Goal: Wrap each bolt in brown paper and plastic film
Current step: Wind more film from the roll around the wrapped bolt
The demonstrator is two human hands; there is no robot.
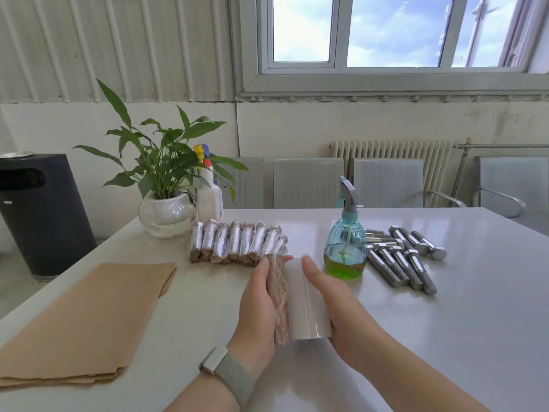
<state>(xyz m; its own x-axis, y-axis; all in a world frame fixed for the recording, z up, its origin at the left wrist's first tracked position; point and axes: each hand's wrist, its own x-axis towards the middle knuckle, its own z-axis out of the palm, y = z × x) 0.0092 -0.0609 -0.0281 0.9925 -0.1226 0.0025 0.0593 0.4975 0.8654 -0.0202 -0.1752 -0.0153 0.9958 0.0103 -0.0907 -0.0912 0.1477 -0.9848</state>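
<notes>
The paper-wrapped bolt is held above the surface, near its front edge; the left hand grips it while the right hand grips the film roll pressed alongside. Judged about half complete: wrapped bolts lie behind, bare bolts remain right. Brown paper sheets overhang the left edge; open room lies front right.

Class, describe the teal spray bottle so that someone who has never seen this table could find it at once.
Start at the white table. Left of the pile of bare bolts stands the teal spray bottle. Unlike the white spray bottle by the plant, it is see-through with green liquid at the bottom.
</notes>
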